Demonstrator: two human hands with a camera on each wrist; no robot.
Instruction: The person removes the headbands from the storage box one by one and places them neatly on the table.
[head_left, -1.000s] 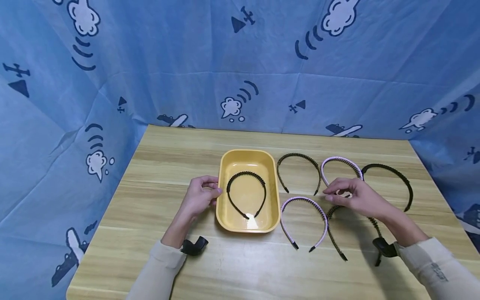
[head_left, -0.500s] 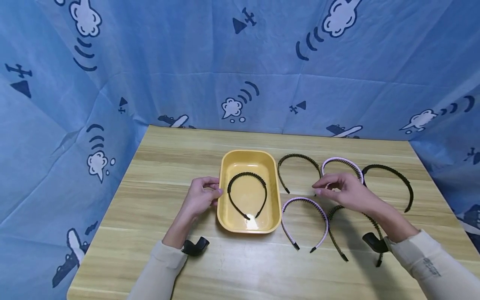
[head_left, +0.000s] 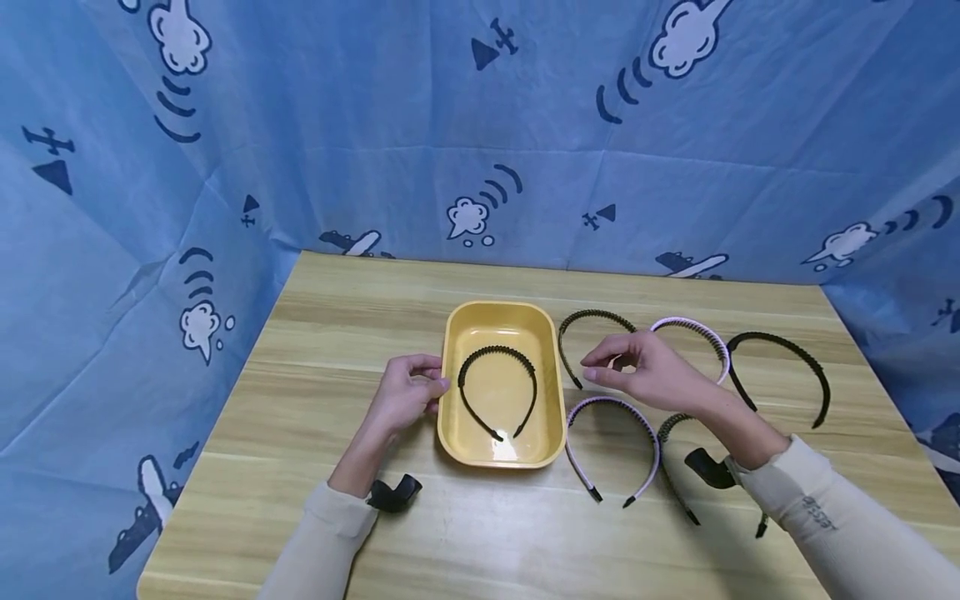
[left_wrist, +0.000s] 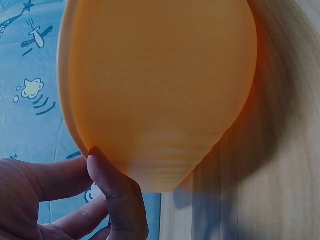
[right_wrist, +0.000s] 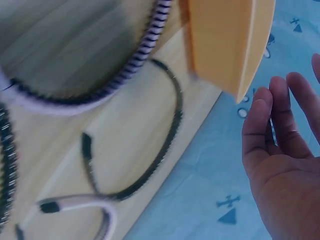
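Observation:
My left hand [head_left: 405, 396] pinches the left rim of a yellow plastic tub [head_left: 495, 319], thumb against the edge in the left wrist view. Inside the tub lies one black headband [head_left: 497, 348]. My right hand [head_left: 648, 371] holds nothing, its fingers loosely bent above a dark brown headband [head_left: 596, 313] and partly covering it. Just below that hand, a lilac headband [head_left: 611, 400] lies close by the tub's right side. In the right wrist view the fingers of the right hand [right_wrist: 282, 165] appear apart from the tub's wall [right_wrist: 225, 45].
Another lilac headband [head_left: 693, 323] and a black headband [head_left: 798, 346] lie at the back right. A brown headband [head_left: 675, 419] is partly hidden under my right forearm. All rest on a wooden table [head_left: 337, 308], with a blue printed curtain [head_left: 390, 183] behind it.
My right hand has moved left, from over the right-hand headbands to over the brown one near the tub. The left hand keeps its hold on the tub rim.

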